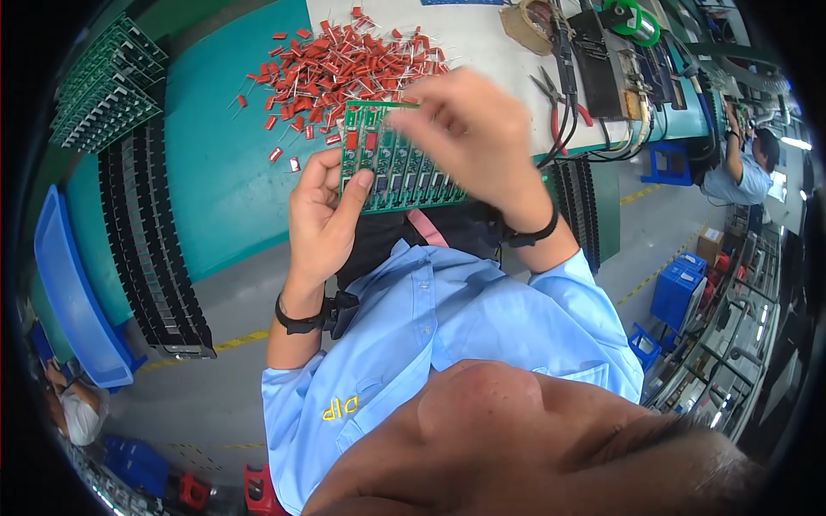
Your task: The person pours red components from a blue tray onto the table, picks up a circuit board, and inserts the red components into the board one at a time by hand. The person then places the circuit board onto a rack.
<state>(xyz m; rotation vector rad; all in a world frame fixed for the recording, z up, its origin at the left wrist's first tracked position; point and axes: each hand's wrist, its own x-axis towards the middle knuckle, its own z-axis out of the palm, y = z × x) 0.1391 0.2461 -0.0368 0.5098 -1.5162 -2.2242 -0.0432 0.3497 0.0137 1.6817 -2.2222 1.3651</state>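
Note:
My left hand (323, 211) grips the left end of a green circuit board panel (404, 176), its thumb on the top face. The panel is tilted, held in front of my body at the table's near edge. Two red box-shaped capacitors (371, 140) stand in its left strips. My right hand (477, 138) hovers over the panel's upper part with bent fingers, smeared by motion. Whether anything is between those fingers cannot be made out. Beyond the panel lies a loose heap of red capacitors (340, 69) with wire leads, some scattered toward me.
Stacked circuit boards (112, 86) stand at the far left, beside a black slotted rack (151, 232). A blue tray (82, 292) is further left. Pliers (551, 95), cables and a green solder wire spool (635, 21) lie at the right. Another slotted rack (578, 202) sits right of me.

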